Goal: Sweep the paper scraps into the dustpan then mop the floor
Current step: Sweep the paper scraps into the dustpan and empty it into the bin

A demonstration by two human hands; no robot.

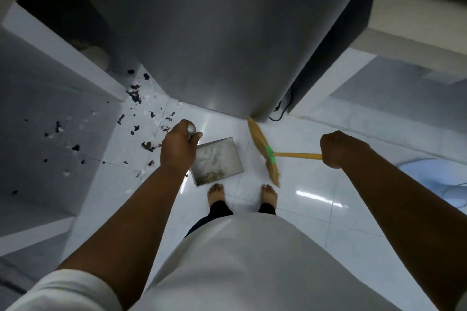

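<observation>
Fingers (195, 137) of the left hand (178, 149) grip the dustpan (217, 161) handle, those of the right hand (340, 149) the broom (260, 141).

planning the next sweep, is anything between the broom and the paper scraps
Yes. The dustpan, its handle gripped by the left hand, lies between the broom, held to its right by the right hand, and the paper scraps scattered to its left.
</observation>
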